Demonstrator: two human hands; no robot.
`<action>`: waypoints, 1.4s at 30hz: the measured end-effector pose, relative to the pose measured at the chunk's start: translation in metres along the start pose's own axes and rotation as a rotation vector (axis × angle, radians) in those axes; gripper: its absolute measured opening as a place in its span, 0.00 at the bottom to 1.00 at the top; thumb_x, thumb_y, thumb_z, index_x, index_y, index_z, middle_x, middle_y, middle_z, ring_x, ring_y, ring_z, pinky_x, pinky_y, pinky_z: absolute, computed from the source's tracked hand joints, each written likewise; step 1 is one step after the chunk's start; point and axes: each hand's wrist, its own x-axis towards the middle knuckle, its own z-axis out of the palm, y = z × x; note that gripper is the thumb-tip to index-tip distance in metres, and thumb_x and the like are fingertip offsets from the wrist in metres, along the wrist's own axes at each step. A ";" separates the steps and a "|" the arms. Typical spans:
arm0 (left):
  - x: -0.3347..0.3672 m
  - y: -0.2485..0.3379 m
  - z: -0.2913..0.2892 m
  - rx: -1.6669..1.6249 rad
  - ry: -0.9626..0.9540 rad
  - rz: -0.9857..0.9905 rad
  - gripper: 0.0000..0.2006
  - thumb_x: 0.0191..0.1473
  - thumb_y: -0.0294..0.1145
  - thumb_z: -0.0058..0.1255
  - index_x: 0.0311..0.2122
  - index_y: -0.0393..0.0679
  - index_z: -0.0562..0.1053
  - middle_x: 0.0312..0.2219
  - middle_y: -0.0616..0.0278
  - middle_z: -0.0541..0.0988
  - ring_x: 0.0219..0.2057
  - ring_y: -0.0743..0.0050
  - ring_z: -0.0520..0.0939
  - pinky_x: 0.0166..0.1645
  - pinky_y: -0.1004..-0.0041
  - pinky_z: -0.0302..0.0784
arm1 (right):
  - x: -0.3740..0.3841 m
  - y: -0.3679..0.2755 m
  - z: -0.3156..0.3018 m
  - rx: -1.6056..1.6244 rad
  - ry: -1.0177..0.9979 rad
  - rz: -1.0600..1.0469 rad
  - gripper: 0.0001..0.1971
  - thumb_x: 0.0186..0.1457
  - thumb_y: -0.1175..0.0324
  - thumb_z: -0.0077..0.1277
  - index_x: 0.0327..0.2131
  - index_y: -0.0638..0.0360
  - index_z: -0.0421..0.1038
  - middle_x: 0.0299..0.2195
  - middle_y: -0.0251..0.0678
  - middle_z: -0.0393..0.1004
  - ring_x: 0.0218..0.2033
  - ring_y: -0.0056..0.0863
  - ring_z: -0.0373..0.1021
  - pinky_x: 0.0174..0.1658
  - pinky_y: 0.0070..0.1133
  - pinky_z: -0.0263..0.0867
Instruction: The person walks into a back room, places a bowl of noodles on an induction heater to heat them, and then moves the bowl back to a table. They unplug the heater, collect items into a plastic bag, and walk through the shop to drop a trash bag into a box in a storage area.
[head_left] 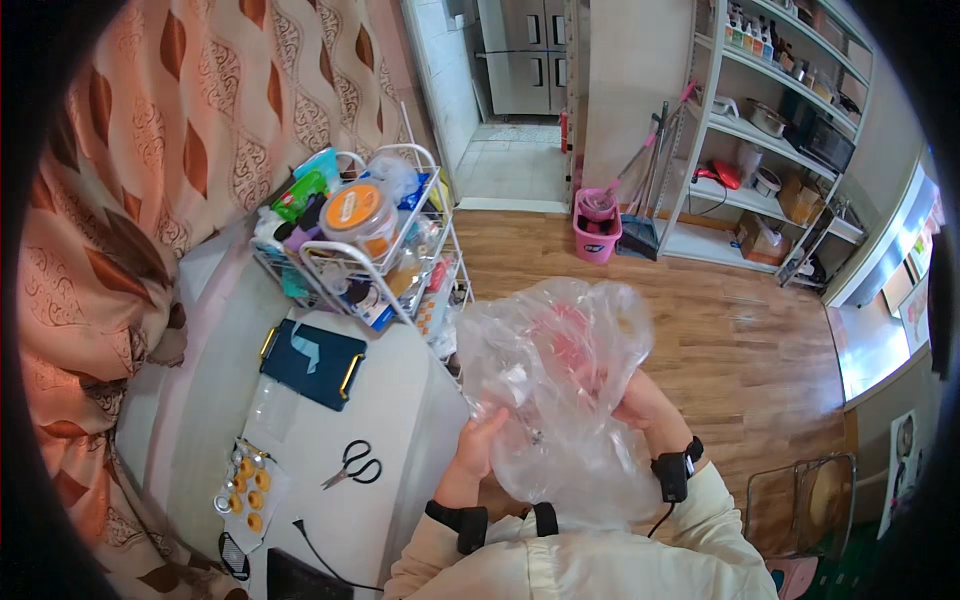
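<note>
A large, crumpled clear plastic bag (580, 440) is held up in front of me, over the floor beside the table. My left hand (482, 442) grips its left side, thumb pointing up along the film. My right hand (642, 408) is closed on its right side, with the fingers mostly covered by the folds. Something reddish shows through the upper part of the bag; I cannot make out what it is. On the white table (390, 420) to my left, black-handled scissors (352, 466) lie nearest to my left hand.
Left on the table are a dark tray (318, 368) with gold handles, several small round yellow pieces (255, 500) and a black cable (320, 556). A loaded white cart (395, 270) stands beyond. Farther off are a pink bucket (594, 245), a shelf rack (745, 130) and, right, a folding chair (800, 500).
</note>
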 end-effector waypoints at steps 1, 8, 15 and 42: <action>0.008 -0.006 0.012 0.021 -0.001 -0.017 0.13 0.48 0.28 0.41 0.41 0.39 0.63 0.30 0.61 0.71 0.30 0.69 0.74 0.35 0.70 0.71 | 0.003 0.000 -0.014 0.001 0.003 -0.002 0.10 0.50 0.70 0.38 0.36 0.60 0.65 0.32 0.33 0.68 0.32 0.21 0.65 0.35 0.19 0.62; 0.066 -0.042 0.064 0.170 -0.079 -0.040 0.16 0.48 0.28 0.43 0.43 0.41 0.61 0.36 0.62 0.67 0.35 0.74 0.70 0.39 0.72 0.69 | 0.014 -0.024 -0.051 -1.063 0.107 -0.684 0.09 0.48 0.71 0.42 0.33 0.63 0.67 0.28 0.32 0.70 0.27 0.18 0.65 0.30 0.17 0.62; 0.131 -0.041 0.071 0.265 0.151 -0.040 0.18 0.46 0.27 0.42 0.45 0.40 0.60 0.33 0.60 0.69 0.36 0.70 0.71 0.37 0.69 0.70 | 0.042 -0.057 -0.096 -1.215 0.324 -0.775 0.09 0.47 0.72 0.44 0.33 0.64 0.67 0.25 0.32 0.69 0.24 0.15 0.64 0.27 0.15 0.62; 0.551 0.124 0.022 0.422 0.212 0.123 0.14 0.49 0.27 0.39 0.44 0.39 0.62 0.31 0.59 0.72 0.30 0.75 0.73 0.34 0.77 0.69 | 0.335 -0.280 -0.248 -0.272 0.576 -0.458 0.08 0.40 0.82 0.49 0.26 0.62 0.63 0.24 0.28 0.68 0.27 0.13 0.65 0.31 0.12 0.62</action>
